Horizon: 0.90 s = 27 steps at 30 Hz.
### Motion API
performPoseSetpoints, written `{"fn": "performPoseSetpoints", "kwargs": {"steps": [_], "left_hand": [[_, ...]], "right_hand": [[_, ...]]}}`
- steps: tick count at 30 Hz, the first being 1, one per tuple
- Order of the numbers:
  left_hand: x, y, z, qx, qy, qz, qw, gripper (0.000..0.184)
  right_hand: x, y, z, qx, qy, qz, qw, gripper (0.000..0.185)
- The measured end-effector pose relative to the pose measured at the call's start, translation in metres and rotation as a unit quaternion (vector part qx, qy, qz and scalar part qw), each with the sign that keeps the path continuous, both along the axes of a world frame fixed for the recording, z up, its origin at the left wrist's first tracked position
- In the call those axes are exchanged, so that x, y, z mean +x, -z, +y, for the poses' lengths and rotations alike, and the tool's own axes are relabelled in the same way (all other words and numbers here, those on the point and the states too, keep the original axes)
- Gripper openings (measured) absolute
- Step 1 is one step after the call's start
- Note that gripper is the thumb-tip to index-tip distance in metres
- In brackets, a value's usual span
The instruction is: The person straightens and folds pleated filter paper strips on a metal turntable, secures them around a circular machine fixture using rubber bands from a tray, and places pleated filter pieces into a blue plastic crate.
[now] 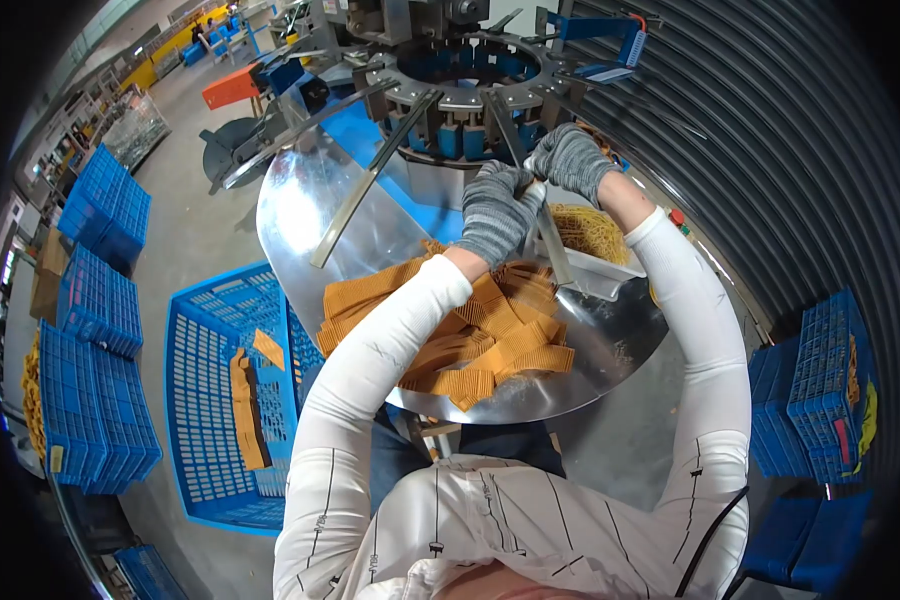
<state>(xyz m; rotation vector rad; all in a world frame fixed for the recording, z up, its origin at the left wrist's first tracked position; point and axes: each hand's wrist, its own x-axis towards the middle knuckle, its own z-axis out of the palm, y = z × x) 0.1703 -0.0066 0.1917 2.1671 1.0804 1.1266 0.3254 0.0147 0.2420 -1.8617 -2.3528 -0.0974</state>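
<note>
My left hand [497, 212], in a grey striped knit glove, is closed beside one of the flat metal arms [553, 245] of the round machine. My right hand [574, 165], gloved alike, is closed just right of it and a little higher. Both sets of fingertips meet near that arm, at a small pale piece [536, 192] too small and covered to name. Below them, a heap of orange-brown ribbed strips [515, 335] lies on the shiny metal table [560, 405]. A white tray [598, 283] of yellow elastic bands [588, 232] stands under my right wrist.
The round machine [460, 95] rises ahead, its other metal arms [375, 185] jutting outward. At left, a blue crate [185, 400] holds a few orange-brown strips [245, 410]. Blue crates [90, 400] are stacked farther left, others [820, 390] at right. A dark corrugated shutter [770, 160] borders the right side.
</note>
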Motion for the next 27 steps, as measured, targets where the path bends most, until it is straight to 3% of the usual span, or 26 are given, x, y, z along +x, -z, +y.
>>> {"fn": "performPoseSetpoints", "kwargs": {"steps": [1,2,4,5,6,7,11,12,14,16,17,19,22,23,25,27], "left_hand": [[0.001,0.005,0.004,-0.018,-0.001,-0.028,0.999,0.027],[0.003,0.013,0.006,0.083,-0.044,-0.026,0.995,0.024],[-0.006,0.027,0.008,0.033,0.020,-0.193,0.981,0.020],[-0.022,0.025,0.005,-0.001,-0.005,-0.171,0.985,0.021],[-0.041,0.028,0.008,0.079,-0.045,-0.113,0.989,0.019],[-0.058,0.039,0.011,0.067,-0.057,-0.110,0.990,0.019],[-0.114,0.078,0.011,-0.061,-0.101,-0.107,0.987,0.017],[-0.126,0.097,0.016,-0.039,-0.115,-0.102,0.987,0.018],[-0.145,0.100,0.001,-0.140,-0.030,-0.267,0.953,0.018],[-0.170,0.118,0.007,-0.110,-0.077,-0.156,0.979,0.017],[-0.176,0.123,0.005,-0.081,-0.151,-0.076,0.982,0.017],[-0.192,0.110,-0.004,-0.171,-0.138,-0.155,0.963,0.017],[-0.209,0.107,-0.014,-0.240,-0.130,-0.198,0.941,0.016],[-0.211,0.108,-0.016,-0.243,-0.129,-0.193,0.942,0.016],[-0.209,0.105,-0.024,-0.224,-0.103,-0.186,0.951,0.016],[-0.203,0.110,-0.024,-0.276,-0.106,-0.179,0.938,0.017]], "right_hand": [[-0.005,-0.001,0.004,0.012,-0.005,-0.100,0.995,0.021],[-0.010,0.000,0.008,0.027,-0.012,-0.195,0.980,0.023],[-0.018,0.000,0.012,0.019,0.026,-0.158,0.987,0.025],[-0.024,0.002,0.018,0.009,0.068,-0.085,0.994,0.026],[-0.033,0.002,0.025,0.002,0.112,-0.012,0.994,0.027],[-0.041,0.003,0.033,0.019,0.086,-0.041,0.995,0.027],[-0.088,0.001,0.064,0.102,0.103,0.061,0.988,0.027],[-0.103,-0.011,0.065,0.087,0.111,0.047,0.989,0.026],[-0.120,-0.008,0.104,0.050,0.168,0.088,0.981,0.024],[-0.132,-0.011,0.130,0.018,0.182,0.095,0.979,0.027],[-0.132,-0.007,0.145,0.021,0.191,0.109,0.975,0.028],[-0.137,0.002,0.185,0.022,0.224,0.128,0.966,0.029],[-0.136,-0.004,0.191,-0.039,0.104,-0.105,0.988,0.027],[-0.133,-0.025,0.158,0.001,-0.047,-0.279,0.959,0.024],[-0.106,-0.015,0.141,-0.027,0.024,0.010,0.999,0.019],[-0.097,-0.025,0.066,-0.061,0.042,0.308,0.948,0.020]]}}
